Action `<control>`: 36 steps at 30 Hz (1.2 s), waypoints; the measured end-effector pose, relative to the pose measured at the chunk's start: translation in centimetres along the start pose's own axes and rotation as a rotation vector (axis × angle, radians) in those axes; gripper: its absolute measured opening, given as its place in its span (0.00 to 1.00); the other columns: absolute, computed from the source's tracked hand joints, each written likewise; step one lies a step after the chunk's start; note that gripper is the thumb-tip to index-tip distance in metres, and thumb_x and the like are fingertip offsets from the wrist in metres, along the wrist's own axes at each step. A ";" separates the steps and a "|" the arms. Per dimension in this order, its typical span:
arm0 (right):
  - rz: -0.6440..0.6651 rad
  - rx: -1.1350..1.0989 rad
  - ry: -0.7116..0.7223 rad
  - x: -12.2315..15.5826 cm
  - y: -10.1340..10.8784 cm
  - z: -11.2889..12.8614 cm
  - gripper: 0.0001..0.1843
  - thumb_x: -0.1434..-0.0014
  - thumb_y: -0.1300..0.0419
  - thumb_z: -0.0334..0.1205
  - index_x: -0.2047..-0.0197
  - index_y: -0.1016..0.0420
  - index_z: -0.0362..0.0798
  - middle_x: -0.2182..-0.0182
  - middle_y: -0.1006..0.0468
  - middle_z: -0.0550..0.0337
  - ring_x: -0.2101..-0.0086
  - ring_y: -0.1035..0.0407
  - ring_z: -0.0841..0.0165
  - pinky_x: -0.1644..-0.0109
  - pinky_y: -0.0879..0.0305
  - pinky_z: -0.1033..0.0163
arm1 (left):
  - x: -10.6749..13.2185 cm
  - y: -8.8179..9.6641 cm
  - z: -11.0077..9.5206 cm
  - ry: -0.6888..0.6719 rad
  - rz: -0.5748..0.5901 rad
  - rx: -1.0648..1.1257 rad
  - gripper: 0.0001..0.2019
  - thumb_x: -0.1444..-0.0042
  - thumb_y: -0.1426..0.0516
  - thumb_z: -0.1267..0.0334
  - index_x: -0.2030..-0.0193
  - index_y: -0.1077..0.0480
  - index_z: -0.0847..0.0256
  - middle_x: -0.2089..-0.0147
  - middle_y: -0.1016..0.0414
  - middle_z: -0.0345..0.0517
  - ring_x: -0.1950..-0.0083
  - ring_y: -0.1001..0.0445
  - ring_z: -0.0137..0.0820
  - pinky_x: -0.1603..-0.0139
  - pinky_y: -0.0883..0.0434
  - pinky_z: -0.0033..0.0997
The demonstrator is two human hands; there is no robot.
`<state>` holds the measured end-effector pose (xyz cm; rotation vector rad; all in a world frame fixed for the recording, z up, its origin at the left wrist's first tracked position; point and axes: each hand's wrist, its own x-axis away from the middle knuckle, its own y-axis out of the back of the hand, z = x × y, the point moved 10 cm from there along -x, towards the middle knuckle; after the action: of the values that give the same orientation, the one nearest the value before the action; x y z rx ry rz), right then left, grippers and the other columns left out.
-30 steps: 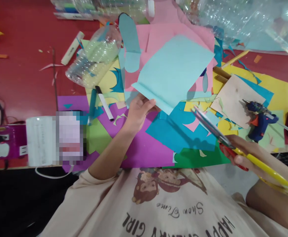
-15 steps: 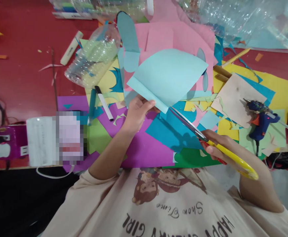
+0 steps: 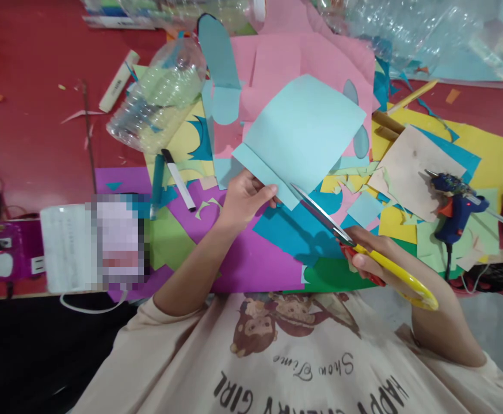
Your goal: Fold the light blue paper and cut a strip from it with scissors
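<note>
A light blue sheet of paper (image 3: 305, 126) with a folded strip along its lower left edge is held up over the table. My left hand (image 3: 249, 198) pinches that strip, thumb on top and fingers beneath. My right hand (image 3: 374, 253) is closed round the yellow and red handles of a pair of scissors (image 3: 320, 215). Their blades point up and left, with the tips at the paper's lower edge near the fold. Beneath the sheet lies a pink paper shape (image 3: 277, 63) with blue ovals at its right.
At the right lies a blue glue gun (image 3: 454, 213) on paper scraps. A clear plastic bottle (image 3: 160, 92), a black-capped marker (image 3: 179, 181) and a teal pen (image 3: 158, 187) are at the left. Further left are a white box (image 3: 70, 247) and a purple power strip (image 3: 14, 247).
The light blue paper has shifted right and tilted, showing more of its face. My left hand has moved slightly right and down. The scissors have moved a little left, their tips now over the paper.
</note>
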<state>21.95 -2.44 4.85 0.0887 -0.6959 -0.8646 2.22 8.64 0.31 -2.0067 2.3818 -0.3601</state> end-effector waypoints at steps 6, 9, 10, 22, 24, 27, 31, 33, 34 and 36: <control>0.050 -0.091 -0.038 -0.4 -0.8 -0.6 0.21 0.36 0.49 0.60 0.60 0.37 0.49 0.78 0.38 0.67 0.79 0.45 0.75 0.77 0.49 0.67 | 0.0 -0.1 0.2 0.012 0.008 0.021 0.15 0.56 0.33 0.59 0.69 0.35 0.58 0.81 0.28 0.33 0.81 0.26 0.28 0.82 0.30 0.25; 0.092 -0.147 -0.024 -0.6 -1.2 -0.7 0.22 0.36 0.50 0.62 0.58 0.38 0.49 0.78 0.37 0.67 0.80 0.44 0.75 0.78 0.50 0.68 | 0.0 -0.1 0.6 0.038 0.011 0.019 0.16 0.56 0.32 0.57 0.69 0.34 0.58 0.82 0.28 0.33 0.82 0.28 0.27 0.82 0.30 0.25; 0.116 -0.170 -0.019 -0.6 -1.5 -0.7 0.23 0.36 0.50 0.62 0.59 0.39 0.49 0.78 0.37 0.68 0.81 0.44 0.76 0.78 0.50 0.68 | 0.0 -0.1 0.7 0.042 0.016 0.021 0.16 0.56 0.32 0.56 0.69 0.34 0.58 0.82 0.28 0.33 0.83 0.28 0.27 0.82 0.30 0.25; 0.116 -0.168 0.005 -0.8 -1.5 -0.7 0.21 0.35 0.49 0.61 0.61 0.41 0.49 0.79 0.36 0.69 0.82 0.43 0.77 0.79 0.50 0.69 | 0.1 -0.5 0.7 0.053 0.048 0.029 0.13 0.56 0.33 0.61 0.70 0.34 0.58 0.81 0.29 0.33 0.82 0.28 0.25 0.82 0.30 0.23; 0.105 -0.179 0.005 -0.9 -1.4 -0.7 0.22 0.36 0.49 0.61 0.61 0.40 0.49 0.79 0.36 0.69 0.82 0.43 0.77 0.80 0.50 0.69 | 0.0 -0.5 0.5 0.038 0.057 0.040 0.13 0.55 0.33 0.60 0.70 0.34 0.58 0.81 0.29 0.33 0.82 0.28 0.25 0.82 0.31 0.23; 0.061 -0.194 -0.017 -0.9 -1.2 -0.6 0.24 0.37 0.48 0.63 0.60 0.39 0.48 0.79 0.36 0.69 0.82 0.42 0.76 0.79 0.50 0.69 | 0.0 -0.6 0.5 0.030 0.064 0.046 0.14 0.56 0.32 0.58 0.71 0.34 0.58 0.81 0.29 0.34 0.82 0.28 0.26 0.83 0.31 0.23; 0.013 -0.228 -0.067 -0.7 -1.3 -0.7 0.27 0.40 0.47 0.66 0.59 0.37 0.48 0.80 0.37 0.69 0.82 0.42 0.76 0.79 0.50 0.69 | 0.1 -0.5 0.4 0.037 0.056 0.046 0.13 0.56 0.32 0.60 0.70 0.33 0.58 0.81 0.28 0.35 0.82 0.28 0.26 0.83 0.31 0.24; 0.002 -0.238 -0.067 -0.6 -1.3 -0.7 0.28 0.40 0.47 0.67 0.58 0.37 0.48 0.81 0.37 0.70 0.82 0.43 0.76 0.80 0.50 0.69 | 0.1 -0.4 0.5 0.053 0.040 0.035 0.13 0.56 0.32 0.61 0.70 0.33 0.58 0.80 0.28 0.35 0.82 0.28 0.26 0.82 0.30 0.25; -0.001 -0.239 -0.062 -0.6 -1.3 -0.7 0.28 0.40 0.46 0.66 0.58 0.36 0.47 0.81 0.37 0.70 0.82 0.43 0.76 0.80 0.50 0.69 | 0.1 -0.3 0.5 0.064 0.033 0.026 0.13 0.57 0.32 0.61 0.71 0.33 0.58 0.80 0.28 0.35 0.82 0.28 0.26 0.82 0.30 0.25; -0.002 -0.238 -0.052 -0.7 -1.4 -0.9 0.27 0.40 0.46 0.66 0.57 0.36 0.47 0.81 0.38 0.70 0.83 0.43 0.76 0.80 0.49 0.69 | 0.2 -0.2 0.7 0.079 0.025 0.008 0.14 0.57 0.32 0.60 0.71 0.34 0.58 0.80 0.29 0.36 0.81 0.28 0.27 0.81 0.30 0.26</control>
<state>21.25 -2.99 3.30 -0.1469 -0.6371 -0.9486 2.44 8.34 -0.29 -1.9944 2.4441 -0.4558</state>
